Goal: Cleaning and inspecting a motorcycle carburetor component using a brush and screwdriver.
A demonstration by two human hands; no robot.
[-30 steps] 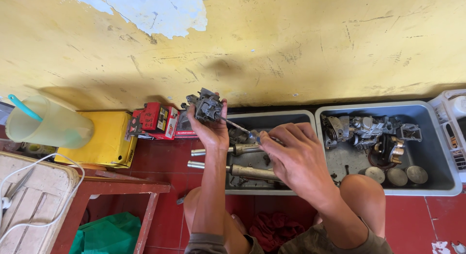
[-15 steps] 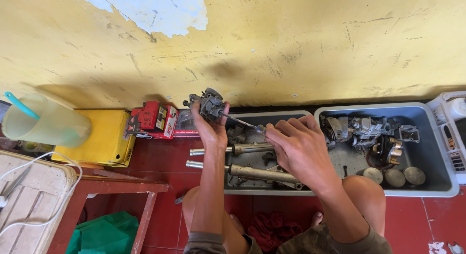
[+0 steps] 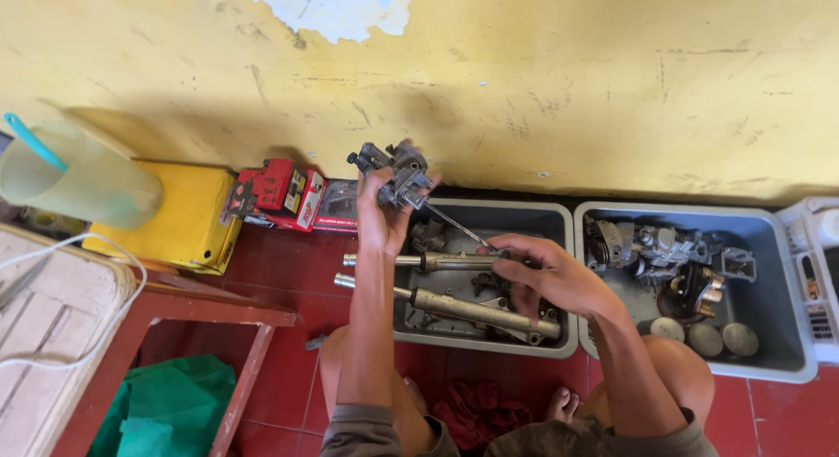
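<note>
The right hand (image 3: 546,278) has drawn back from the carburetor (image 3: 395,173), now raised over the far left corner of the left grey bin (image 3: 542,219). That bin holds two fork tubes (image 3: 454,307); the right grey bin (image 3: 769,238) holds engine parts and round caps. Left hand (image 3: 384,217) fingers clasp the carburetor; right fingers pinch a thin screwdriver (image 3: 459,228) touching it.
</note>
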